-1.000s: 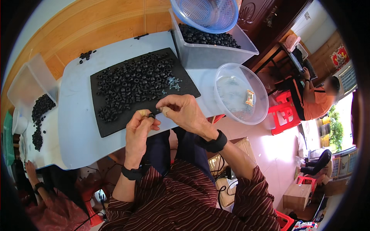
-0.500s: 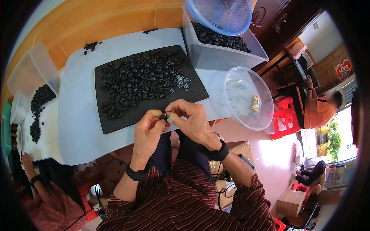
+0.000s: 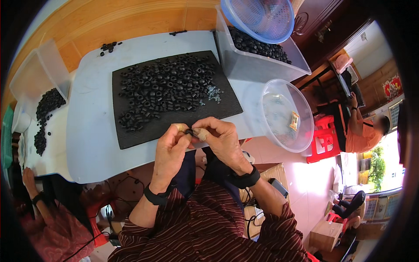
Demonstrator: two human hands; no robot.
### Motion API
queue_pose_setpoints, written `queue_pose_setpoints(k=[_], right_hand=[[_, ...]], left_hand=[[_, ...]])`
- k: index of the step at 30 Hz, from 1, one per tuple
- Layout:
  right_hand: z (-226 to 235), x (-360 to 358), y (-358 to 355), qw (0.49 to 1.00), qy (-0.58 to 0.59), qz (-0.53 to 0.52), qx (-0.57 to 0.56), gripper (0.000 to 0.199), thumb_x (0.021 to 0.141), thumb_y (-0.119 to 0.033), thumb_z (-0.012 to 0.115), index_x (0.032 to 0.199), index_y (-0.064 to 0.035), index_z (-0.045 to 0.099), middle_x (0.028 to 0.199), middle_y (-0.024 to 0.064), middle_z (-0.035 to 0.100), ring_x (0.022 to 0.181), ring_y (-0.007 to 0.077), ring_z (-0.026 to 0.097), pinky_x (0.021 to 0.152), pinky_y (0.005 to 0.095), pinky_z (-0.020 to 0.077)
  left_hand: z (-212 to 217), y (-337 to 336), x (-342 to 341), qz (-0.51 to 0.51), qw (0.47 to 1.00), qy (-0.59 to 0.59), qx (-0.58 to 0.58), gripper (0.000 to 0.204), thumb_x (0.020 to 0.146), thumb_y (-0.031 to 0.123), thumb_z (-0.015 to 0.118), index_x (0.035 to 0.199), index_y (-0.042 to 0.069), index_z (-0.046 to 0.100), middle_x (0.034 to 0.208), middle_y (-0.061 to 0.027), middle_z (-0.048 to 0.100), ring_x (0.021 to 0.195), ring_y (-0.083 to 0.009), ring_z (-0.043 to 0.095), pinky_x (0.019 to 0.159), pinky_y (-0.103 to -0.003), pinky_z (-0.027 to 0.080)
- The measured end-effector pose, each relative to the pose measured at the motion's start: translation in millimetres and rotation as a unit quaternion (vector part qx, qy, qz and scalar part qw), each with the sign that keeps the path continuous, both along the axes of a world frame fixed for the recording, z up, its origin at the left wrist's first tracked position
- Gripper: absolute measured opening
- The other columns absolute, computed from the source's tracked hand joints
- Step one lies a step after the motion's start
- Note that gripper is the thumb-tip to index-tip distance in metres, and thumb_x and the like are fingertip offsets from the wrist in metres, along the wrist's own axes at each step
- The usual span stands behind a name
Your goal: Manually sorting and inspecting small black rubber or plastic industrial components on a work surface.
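My left hand (image 3: 169,150) pinches a small black ring-shaped plastic part (image 3: 189,131) between thumb and forefinger, just off the near edge of a black mat. My right hand (image 3: 221,140) meets it from the other side, thumb and fingertip pressed together; whatever lies between them is hidden. Pale coverings show on some fingertips. On the mat (image 3: 142,139) lies a wide heap of similar black parts (image 3: 163,83), many with a round hole. Beside the heap's right end is a small cluster of tiny clear bluish pieces (image 3: 213,93).
Right of the mat stands a clear round tub (image 3: 267,126) with a small wrapped packet (image 3: 294,121). Behind it, a plastic bin (image 3: 244,65) of black parts carries a blue basket (image 3: 262,19). At left, more parts spill from a tipped bin (image 3: 41,72) near another person's hand (image 3: 29,181).
The view has shifted slightly, so the table sits further right. My hands stay together; the black part has turned and its ring shape now shows. The right fingertips have shifted slightly beside it.
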State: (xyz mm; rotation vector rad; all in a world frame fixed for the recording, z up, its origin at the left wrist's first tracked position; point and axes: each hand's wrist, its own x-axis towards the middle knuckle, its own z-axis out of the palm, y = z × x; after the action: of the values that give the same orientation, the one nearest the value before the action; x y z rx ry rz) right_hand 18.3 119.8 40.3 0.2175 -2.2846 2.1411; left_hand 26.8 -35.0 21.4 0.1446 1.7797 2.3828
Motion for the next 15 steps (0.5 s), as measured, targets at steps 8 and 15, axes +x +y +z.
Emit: queue_pose_setpoints(k=[8, 15], right_hand=[[-6.0, -1.0, -3.0, 0.998, -0.055, 0.024, -0.028, 0.009, 0.092, -0.004, 0.059, 0.098, 0.0016, 0.064, 0.079, 0.001, 0.064, 0.073, 0.0035, 0.058, 0.064, 0.0197, 0.0491], [-0.9, -2.3, -6.7, 0.996, -0.059, 0.06, -0.037, 0.012, 0.093, -0.006, 0.06, 0.102, 0.0021, 0.062, 0.083, 0.0019, 0.063, 0.074, 0.0048, 0.058, 0.066, 0.0206, 0.0512]], left_hand=[[-1.0, 0.2, 6.0, 0.008, 0.998, 0.049, -0.029, 0.013, 0.094, 0.001, 0.05, 0.106, -0.004, 0.054, 0.089, -0.0052, 0.063, 0.083, -0.0077, 0.061, 0.075, -0.024, 0.052], [-9.4, -4.8, 3.9, 0.01, 0.999, 0.026, 0.021, 0.014, 0.095, 0.0, 0.049, 0.108, -0.003, 0.054, 0.091, -0.0064, 0.063, 0.082, -0.0087, 0.061, 0.075, -0.024, 0.052]])
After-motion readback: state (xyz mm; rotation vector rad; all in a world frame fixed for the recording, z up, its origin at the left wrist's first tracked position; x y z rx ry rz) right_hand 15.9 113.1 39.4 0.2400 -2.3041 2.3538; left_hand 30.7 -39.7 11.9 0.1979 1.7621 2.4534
